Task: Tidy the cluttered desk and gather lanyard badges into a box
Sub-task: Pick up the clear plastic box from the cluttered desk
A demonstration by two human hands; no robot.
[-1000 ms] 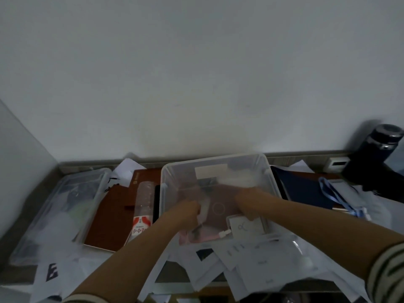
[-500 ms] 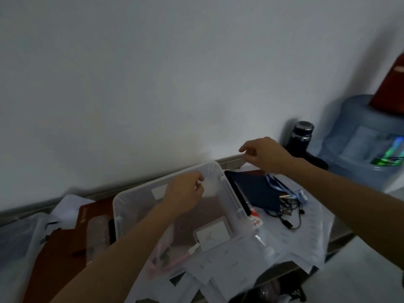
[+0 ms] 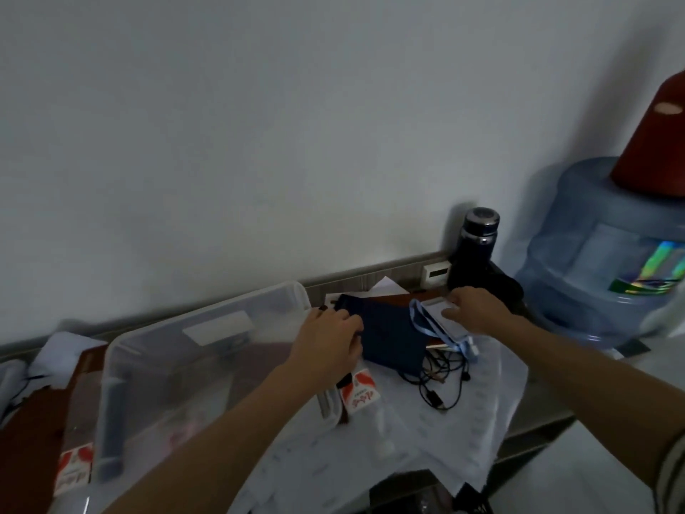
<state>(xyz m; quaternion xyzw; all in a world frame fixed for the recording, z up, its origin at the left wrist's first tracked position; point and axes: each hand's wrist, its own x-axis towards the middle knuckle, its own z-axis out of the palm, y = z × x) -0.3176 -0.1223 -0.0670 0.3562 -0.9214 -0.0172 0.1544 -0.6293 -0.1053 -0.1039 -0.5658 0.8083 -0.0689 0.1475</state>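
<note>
At the centre right of the frame, the right hand (image 3: pixel 476 313) pinches a lanyard badge (image 3: pixel 443 319), thumb on its pale face and fingers over its far edge; the badge's light blue strap (image 3: pixel 426 330) trails down toward a tangle of black cables (image 3: pixel 441 382). The badge lies on the right part of a navy notebook (image 3: pixel 389 343), outside the clear plastic box (image 3: pixel 259 296) that fills the lower left. The left hand (image 3: pixel 328 345) sits with fingers curled between the box's right rim and the notebook's left edge; whether it grips anything cannot be told. A red and white packet (image 3: pixel 359 393) lies just below that hand, on white papers (image 3: pixel 444 443) spread over the counter (image 3: pixel 537 424). Behind the right hand stands a dark flask (image 3: pixel 480 235), with a blue water jug (image 3: pixel 608 261) at the right edge.
</note>
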